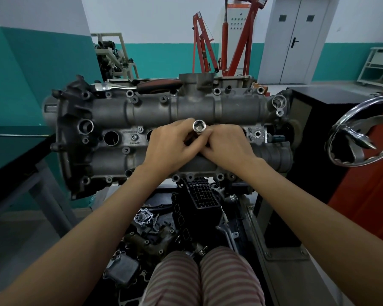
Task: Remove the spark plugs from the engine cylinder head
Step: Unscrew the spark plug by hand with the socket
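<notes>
Both hands meet over the middle of the cylinder head (164,120), which lies lengthwise across the view on a stand. Left hand (173,146) has its fingers curled round the shaft of a silver socket (199,127); the socket's open hexagonal mouth points up toward the camera, and its lower part is hidden behind the fingers. Right hand (228,144) sits just beside the left, touching it, with its fingertips pinched in at the socket's shaft. Whether a spark plug sits in the socket cannot be told, and no plug shows anywhere on the head.

At the left end of the cylinder head is a dark end cover (69,138) with a round port. Just right of it, in the head's middle channel, an open plug well (111,138) shows as a dark round hole; a second well is partly hidden by the left hand. A ratchet wrench (137,86) with a chrome head and a dark red-edged handle lies along the far edge of the cylinder head, left of its middle. Beyond the far edge stands a red engine hoist (210,47). Near the right end of the cylinder head a chrome handwheel (360,131) sticks out from the stand. Below the near edge of the head, a black plastic manifold (199,195) and loose engine parts lie in a heap above the person's striped trousers (203,277).
</notes>
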Demonstrator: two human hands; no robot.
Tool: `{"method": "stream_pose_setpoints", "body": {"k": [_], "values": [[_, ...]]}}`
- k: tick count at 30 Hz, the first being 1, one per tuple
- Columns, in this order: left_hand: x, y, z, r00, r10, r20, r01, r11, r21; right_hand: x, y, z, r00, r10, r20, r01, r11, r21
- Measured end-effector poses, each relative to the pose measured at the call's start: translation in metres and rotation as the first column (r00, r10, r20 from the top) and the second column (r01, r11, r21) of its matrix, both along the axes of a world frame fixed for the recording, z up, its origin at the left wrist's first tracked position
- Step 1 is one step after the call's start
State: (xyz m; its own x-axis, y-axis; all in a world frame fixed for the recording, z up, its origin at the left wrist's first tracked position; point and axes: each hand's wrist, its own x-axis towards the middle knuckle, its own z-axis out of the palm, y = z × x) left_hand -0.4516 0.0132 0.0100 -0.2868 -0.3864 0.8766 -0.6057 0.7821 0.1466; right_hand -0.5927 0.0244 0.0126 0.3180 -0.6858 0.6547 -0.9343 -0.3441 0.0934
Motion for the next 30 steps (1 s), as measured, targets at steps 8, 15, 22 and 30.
{"method": "stream_pose_setpoints", "body": {"k": [8, 15, 22, 30], "values": [[-0.0001, 0.0005, -0.0009, 1.0, 0.016, 0.024, -0.016, 1.0, -0.014, 0.0027, 0.0026, 0.0016, 0.999, 0.018, 0.051, -0.018, 1.0, -0.008], [-0.0002, 0.0017, 0.0011, 1.0, -0.009, 0.003, 0.009, 1.0, 0.017, 0.0008, 0.0025, 0.0018, 1.0, 0.025, -0.006, -0.025, 1.0, 0.008], [-0.0004, 0.0002, -0.0012, 0.999, 0.035, 0.023, -0.035, 0.999, -0.019, 0.0028, 0.0023, 0.0011, 0.999, 0.02, 0.04, -0.02, 1.0, -0.002], [-0.0004, 0.0003, -0.0016, 0.999, 0.03, 0.036, -0.028, 0.998, -0.048, 0.0009, 0.0014, 0.0007, 1.0, 0.025, 0.012, -0.025, 0.999, 0.027]]}}
